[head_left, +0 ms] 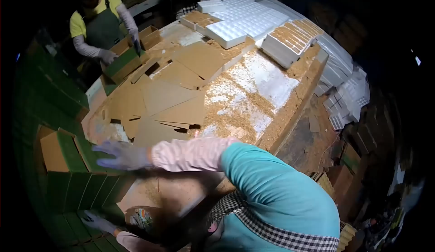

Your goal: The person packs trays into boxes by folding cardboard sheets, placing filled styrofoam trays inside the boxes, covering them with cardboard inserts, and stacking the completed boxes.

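Note:
My right hand [118,154], in a pale lavender glove, reaches across to a row of green and brown cardboard boxes [79,186]. Its fingers are spread over the box tops at the row's right end; whether they touch is unclear. Lower down, my left hand [99,222], gloved alike, has its fingers stretched out beside the row's lower side, near more green boxes [74,229]. Neither hand shows anything held. The nearest tall box [54,152] displays a bare brown face. A round container [140,218] with printed contents sits right of my left hand.
Flat cardboard sheets [170,98] lie loosely over the sawdust-strewn table [267,82]. White foam trays [247,19] and a slotted crate [290,41] stand at its far end. Across the table, a co-worker [102,23] handles a green box [122,66]. Plastic-wrapped trays [346,96] lie at right.

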